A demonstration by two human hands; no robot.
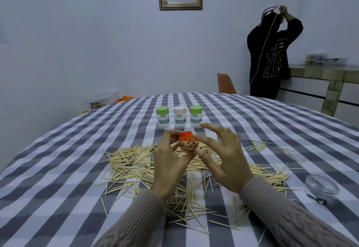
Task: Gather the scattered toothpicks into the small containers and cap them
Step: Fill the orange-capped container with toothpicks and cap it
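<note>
A person's left hand [171, 159] grips a small jar [52, 145] packed with toothpicks, raised above the middle of the checked surface [58, 169], while the right hand [223, 159] pinches its orange cap [50, 136] at the mouth, index finger lifted. Loose toothpicks [132, 161] lie heaped beneath and spread toward the near edge and the right side. The capping likely goes best with the jar held upright and steady, every stick tucked below the rim, and the cap set square before pressing or turning. Three capped jars [180, 117] stand in a row toward the far edge, each labelled "TOOTHPICK". A clear tub [321, 188] sits near the right edge.
</note>
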